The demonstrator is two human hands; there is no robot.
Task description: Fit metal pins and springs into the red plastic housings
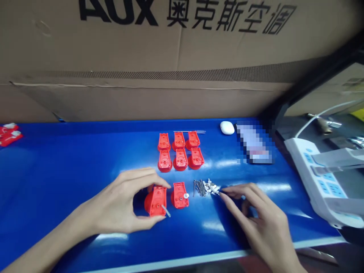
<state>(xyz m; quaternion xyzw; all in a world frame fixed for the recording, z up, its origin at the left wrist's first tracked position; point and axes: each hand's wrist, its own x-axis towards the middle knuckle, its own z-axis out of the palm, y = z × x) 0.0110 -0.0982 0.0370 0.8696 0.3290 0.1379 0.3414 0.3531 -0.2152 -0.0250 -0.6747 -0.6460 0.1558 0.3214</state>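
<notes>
Left of the free red housing (pixel 178 190), my left hand (pixel 123 203) grips the held red housing (pixel 157 198) endwise, presumably leaving its grey pin (pixel 166 211) accessible, while rightward my right hand (pixel 260 217) reaches the white clips (pixel 211 186), whether pinching one I cannot tell.

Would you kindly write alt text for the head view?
A left hand grips a red plastic housing with a grey pin sticking out; the right hand is at a pile of small white parts on a blue table. Seven similar housings stand nearby.
</notes>
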